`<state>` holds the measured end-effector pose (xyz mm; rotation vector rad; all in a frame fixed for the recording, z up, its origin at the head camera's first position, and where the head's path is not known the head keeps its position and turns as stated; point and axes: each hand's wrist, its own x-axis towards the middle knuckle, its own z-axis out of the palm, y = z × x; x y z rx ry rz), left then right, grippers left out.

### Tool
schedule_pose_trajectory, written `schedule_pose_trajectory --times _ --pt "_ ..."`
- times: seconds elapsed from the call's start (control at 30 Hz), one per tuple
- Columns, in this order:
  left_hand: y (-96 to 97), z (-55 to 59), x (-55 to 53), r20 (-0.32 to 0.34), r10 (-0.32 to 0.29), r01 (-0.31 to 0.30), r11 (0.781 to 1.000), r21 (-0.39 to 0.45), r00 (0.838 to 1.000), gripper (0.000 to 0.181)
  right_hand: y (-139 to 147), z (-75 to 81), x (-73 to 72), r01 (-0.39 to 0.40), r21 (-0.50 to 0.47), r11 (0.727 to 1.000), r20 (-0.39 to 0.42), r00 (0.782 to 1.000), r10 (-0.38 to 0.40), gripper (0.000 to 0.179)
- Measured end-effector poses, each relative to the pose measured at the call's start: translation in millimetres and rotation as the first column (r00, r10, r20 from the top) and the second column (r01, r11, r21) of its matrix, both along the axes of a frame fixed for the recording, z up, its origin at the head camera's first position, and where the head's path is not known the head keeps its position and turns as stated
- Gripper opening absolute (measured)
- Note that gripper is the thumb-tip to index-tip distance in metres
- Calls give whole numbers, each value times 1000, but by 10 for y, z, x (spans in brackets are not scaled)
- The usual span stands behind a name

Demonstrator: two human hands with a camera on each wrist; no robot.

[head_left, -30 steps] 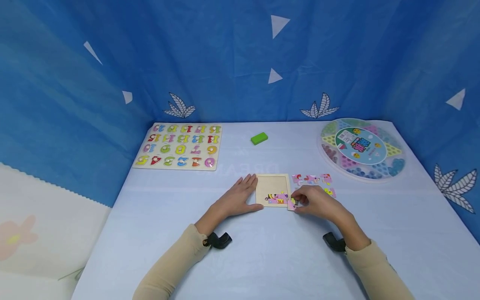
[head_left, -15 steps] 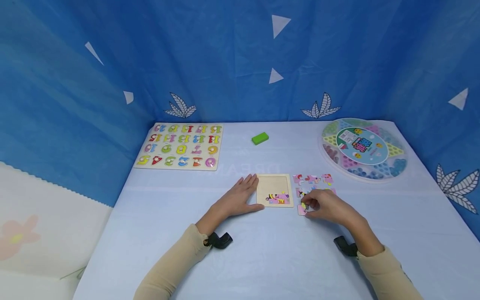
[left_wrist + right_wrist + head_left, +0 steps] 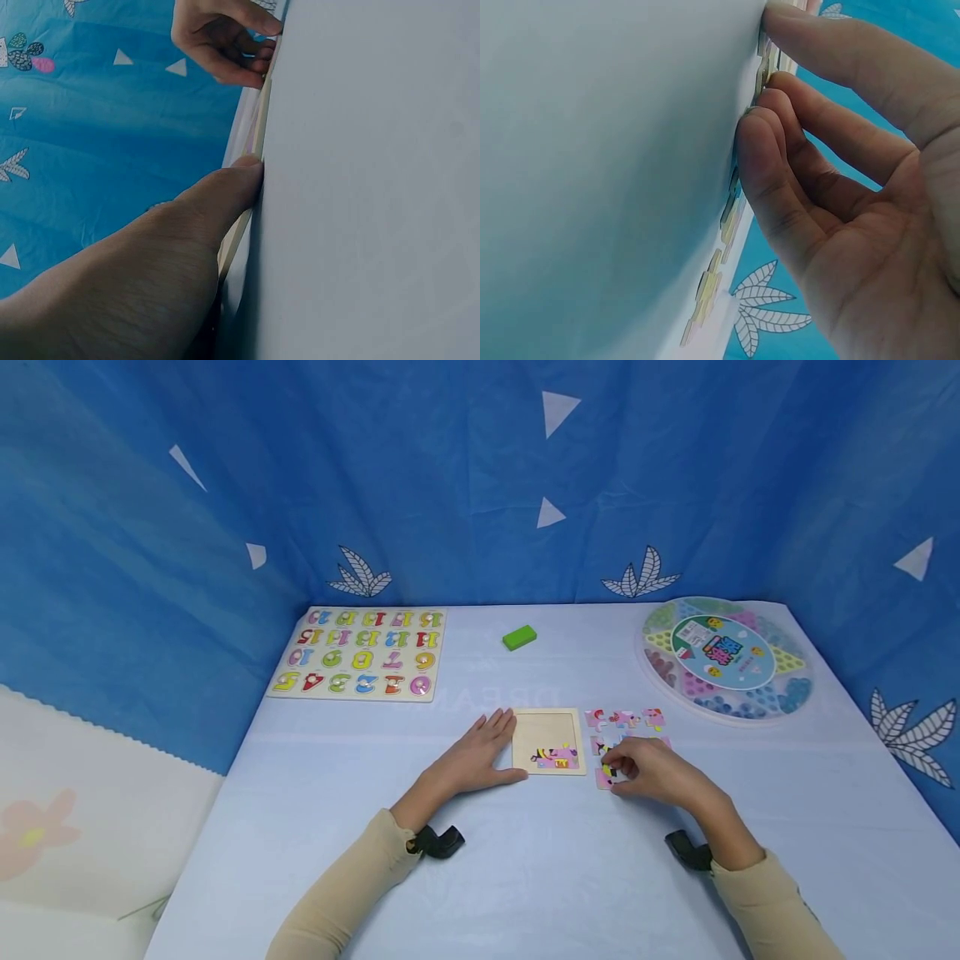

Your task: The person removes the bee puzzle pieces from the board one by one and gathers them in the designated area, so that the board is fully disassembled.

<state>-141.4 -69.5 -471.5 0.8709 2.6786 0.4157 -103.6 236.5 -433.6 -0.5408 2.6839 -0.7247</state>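
Observation:
My left hand (image 3: 480,756) lies with extended fingers against the left side of a square wooden puzzle tray (image 3: 582,739); its thumb touches the tray's edge (image 3: 261,124) in the left wrist view. Joined pink picture pieces (image 3: 558,758) sit in the tray's lower right part. Just right of the tray, my right hand (image 3: 651,768) pinches a small pink and yellow puzzle piece (image 3: 602,781) low at the tabletop, thumb on the near side and fingers on the far side. More loose puzzle pieces (image 3: 624,718) lie in rows beyond it, partly hidden by that hand.
A number peg board (image 3: 352,653) lies at the back left. Behind the tray rests a green block (image 3: 519,637). At the back right is a round clear case of beads (image 3: 723,660). Blue curtain (image 3: 465,485) hangs behind the white-covered table (image 3: 525,885).
My right hand has carried the puzzle piece from the tray's lower right corner to the right, beside the loose pieces, and has barely moved since. My left hand stays in place.

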Motion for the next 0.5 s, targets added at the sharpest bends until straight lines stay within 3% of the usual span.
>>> schedule_pose_trajectory --times 0.5 --pt "-7 -15 -8 2 -2 2 1000 6 1000 97 -15 12 4 12 0 1000 21 1000 -12 31"
